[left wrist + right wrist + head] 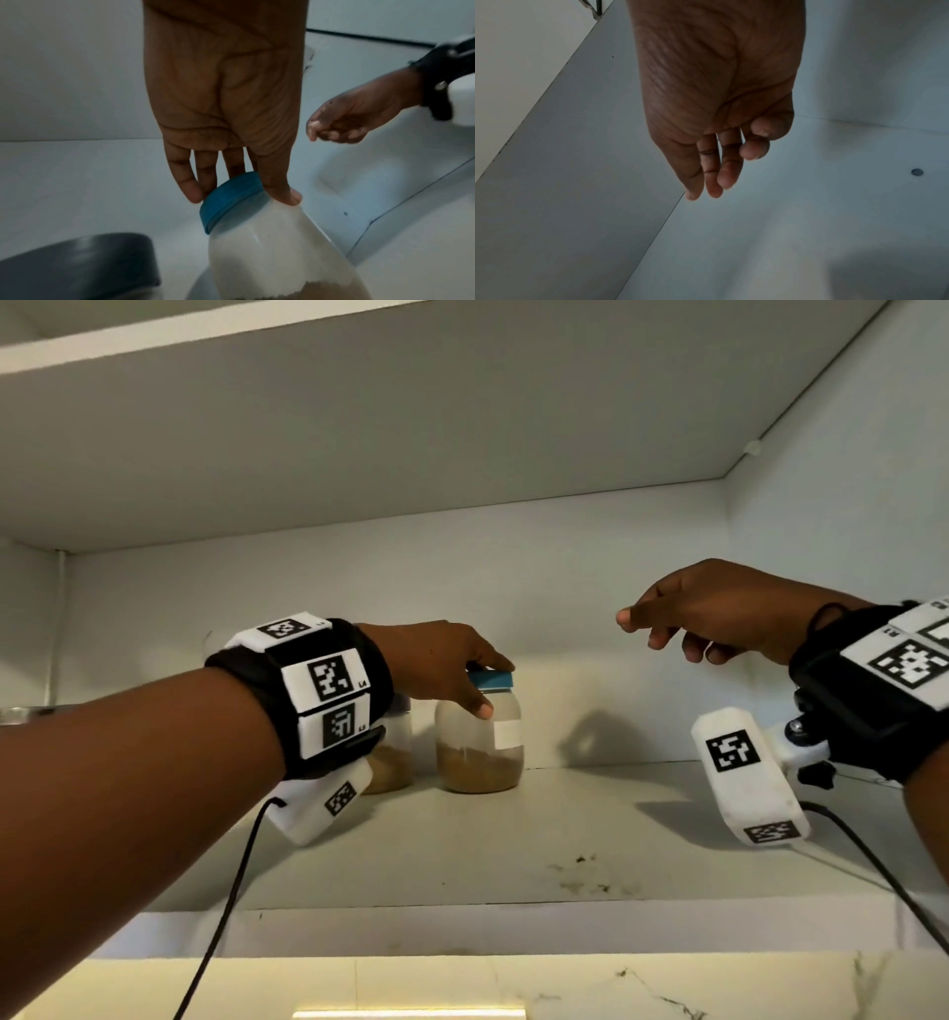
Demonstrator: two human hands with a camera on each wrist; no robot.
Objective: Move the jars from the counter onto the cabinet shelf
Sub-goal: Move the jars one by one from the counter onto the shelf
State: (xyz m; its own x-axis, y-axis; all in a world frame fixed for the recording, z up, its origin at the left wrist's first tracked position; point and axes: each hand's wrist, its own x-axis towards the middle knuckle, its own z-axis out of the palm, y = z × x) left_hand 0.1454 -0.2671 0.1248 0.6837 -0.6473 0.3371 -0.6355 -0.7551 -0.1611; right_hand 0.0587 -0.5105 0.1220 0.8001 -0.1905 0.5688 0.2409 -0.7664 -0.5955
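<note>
A clear jar with a blue lid (480, 742) and brown powder at its bottom stands on the white cabinet shelf (513, 855). My left hand (488, 688) holds its top, fingers over the far side of the lid and thumb on the jar's shoulder. The left wrist view shows the same hold on the blue-lidded jar (270, 253). A second jar (393, 752) with similar powder stands just left of it, half hidden behind my wrist; its dark lid (77, 263) shows. My right hand (667, 629) hovers to the right above the shelf, fingers loosely curled and holding nothing (721, 172).
The cabinet's right wall (847, 557) and the shelf above (359, 428) close in the space. Dark stains (580, 875) mark the shelf near its front edge. The lit marble counter edge (565, 983) lies below. Black cables hang from both wrists.
</note>
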